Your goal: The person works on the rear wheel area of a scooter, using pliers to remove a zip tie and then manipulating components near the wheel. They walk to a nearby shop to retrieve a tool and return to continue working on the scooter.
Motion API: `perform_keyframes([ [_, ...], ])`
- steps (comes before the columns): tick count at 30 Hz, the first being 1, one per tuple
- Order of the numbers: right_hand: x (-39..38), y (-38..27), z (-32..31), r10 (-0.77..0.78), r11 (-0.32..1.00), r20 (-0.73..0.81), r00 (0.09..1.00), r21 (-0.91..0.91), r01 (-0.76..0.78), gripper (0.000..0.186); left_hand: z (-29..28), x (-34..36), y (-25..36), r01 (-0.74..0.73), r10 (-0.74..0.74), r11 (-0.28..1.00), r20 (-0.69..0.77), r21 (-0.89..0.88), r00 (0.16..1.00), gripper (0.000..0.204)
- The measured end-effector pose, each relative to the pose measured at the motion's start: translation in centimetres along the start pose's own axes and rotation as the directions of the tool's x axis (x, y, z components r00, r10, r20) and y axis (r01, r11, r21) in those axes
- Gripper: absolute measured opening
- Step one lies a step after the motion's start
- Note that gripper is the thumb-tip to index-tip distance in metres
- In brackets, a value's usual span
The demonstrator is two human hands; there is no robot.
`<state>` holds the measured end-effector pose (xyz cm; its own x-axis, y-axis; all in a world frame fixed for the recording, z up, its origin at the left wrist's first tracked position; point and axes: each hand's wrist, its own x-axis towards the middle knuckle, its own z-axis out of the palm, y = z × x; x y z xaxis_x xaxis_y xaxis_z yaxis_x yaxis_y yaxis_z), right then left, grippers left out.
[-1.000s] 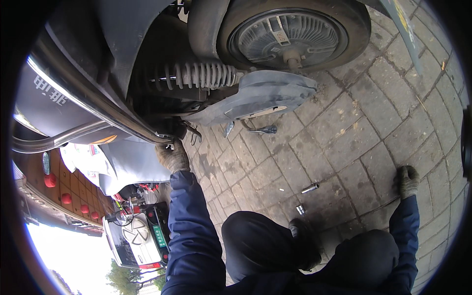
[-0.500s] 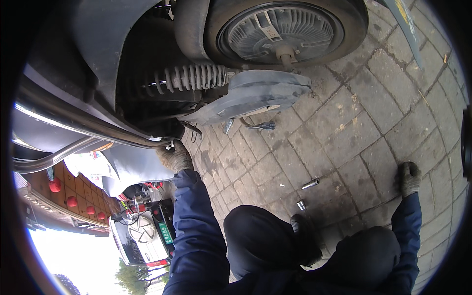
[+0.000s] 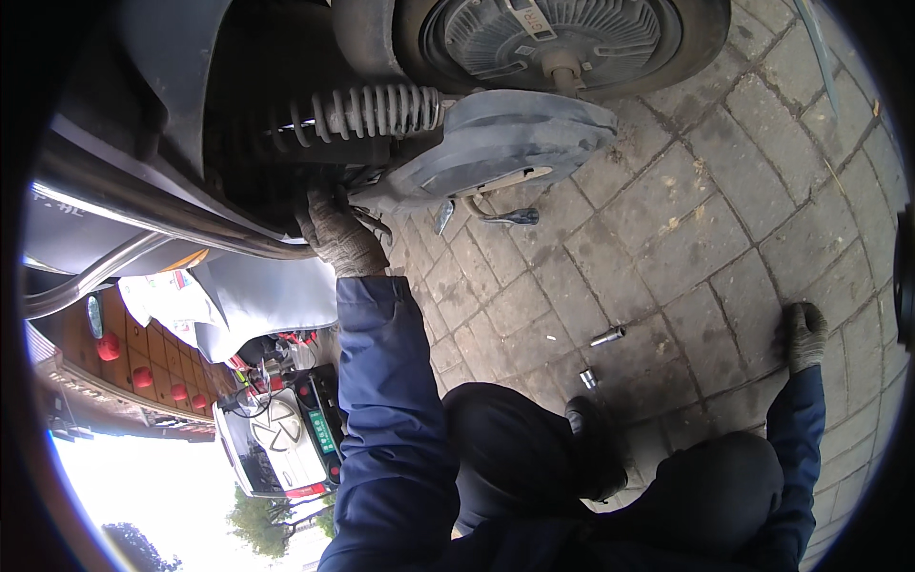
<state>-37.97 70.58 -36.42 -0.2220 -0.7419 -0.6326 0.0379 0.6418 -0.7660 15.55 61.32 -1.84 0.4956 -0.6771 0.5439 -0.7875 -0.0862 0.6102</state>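
Observation:
A scooter lies in view with its rear wheel, a coil spring shock absorber and a grey swingarm cover. My gloved left hand reaches up under the dark body, below the spring and beside the cover's inner end. Its fingertips are lost in shadow, so what they touch is hidden. My gloved right hand is low at the right, against the paving, with its fingers curled in and nothing visible in them. Two small metal sockets lie on the paving between my hands.
A stand with a dark foot sticks out below the cover. A chrome bar runs along the scooter's body. My bent knees are at the bottom. A parked white car stands at the lower left. Stone paving spreads rightward.
My left hand has moved from the end of the chrome bar up and deeper under the body. The view has shifted slightly, and my right hand stays by the paving.

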Motion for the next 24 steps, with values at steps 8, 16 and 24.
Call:
perform_keyframes([
  [8,-0.7,-1.6,-0.3,0.150,0.987,0.063,0.987,-0.061,-0.147,0.017,2.5,2.3,-0.4,0.076,-0.059,0.935,0.058,-0.347,0.997,0.029],
  [16,-0.6,-1.6,0.0,0.113,0.993,0.076,0.991,-0.041,-0.110,0.018,2.3,2.7,-1.3,0.232,-0.226,0.892,0.062,-0.387,0.972,0.026],
  [24,-0.9,-1.9,0.0,0.122,0.991,0.056,0.991,-0.062,-0.119,0.017,2.2,-0.7,1.2,0.055,-0.080,0.963,-0.086,-0.263,0.993,0.034],
])
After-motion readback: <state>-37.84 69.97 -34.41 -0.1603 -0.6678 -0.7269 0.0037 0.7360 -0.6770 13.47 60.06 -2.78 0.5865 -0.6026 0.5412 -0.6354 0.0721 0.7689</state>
